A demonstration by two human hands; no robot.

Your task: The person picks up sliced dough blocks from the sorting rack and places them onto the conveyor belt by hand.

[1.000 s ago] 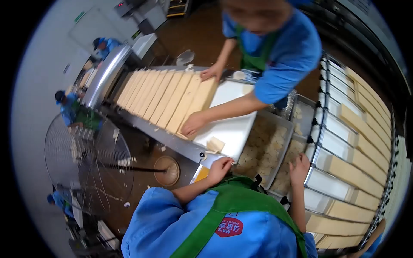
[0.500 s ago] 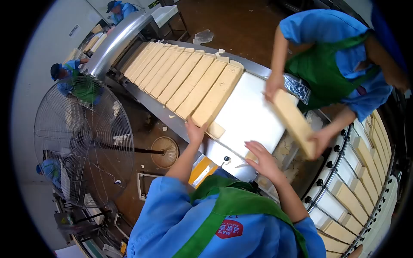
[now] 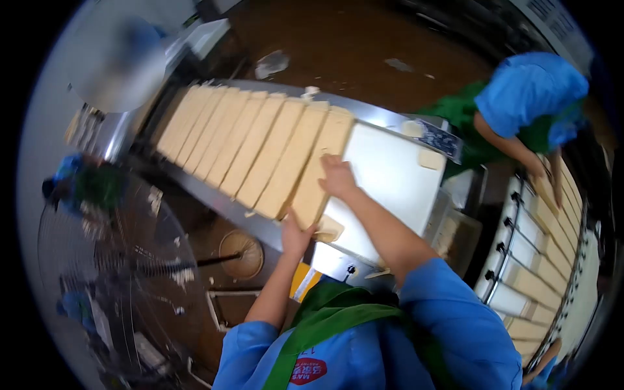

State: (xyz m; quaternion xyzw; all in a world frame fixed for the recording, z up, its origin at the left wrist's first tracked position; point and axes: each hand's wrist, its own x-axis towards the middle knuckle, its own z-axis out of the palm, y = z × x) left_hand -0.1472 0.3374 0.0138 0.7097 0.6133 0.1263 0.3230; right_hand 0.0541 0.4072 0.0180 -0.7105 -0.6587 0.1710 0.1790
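Note:
A row of long pale-yellow dough slabs (image 3: 244, 140) lies side by side on the conveyor table. My left hand (image 3: 297, 235) is closed around the near end of the rightmost dough slab (image 3: 333, 140). Farther along that slab, my right hand (image 3: 338, 177) grips its right edge, fingers over the top. A small flat dough piece (image 3: 328, 229) lies beside my left hand. To the right of the slabs is a white board (image 3: 390, 188), with another small dough piece (image 3: 429, 159) near its far right corner.
A co-worker in a blue shirt (image 3: 530, 84) reaches over a rack (image 3: 502, 247) of dough slabs at right. A clear bin (image 3: 465, 237) with scraps stands between board and rack. At left is a large wire fan (image 3: 117, 260) with a round base (image 3: 240, 255).
My right hand has moved left from the board's near edge onto the rightmost slab. The co-worker has carried a slab from beside the board to the rack. My view has shifted.

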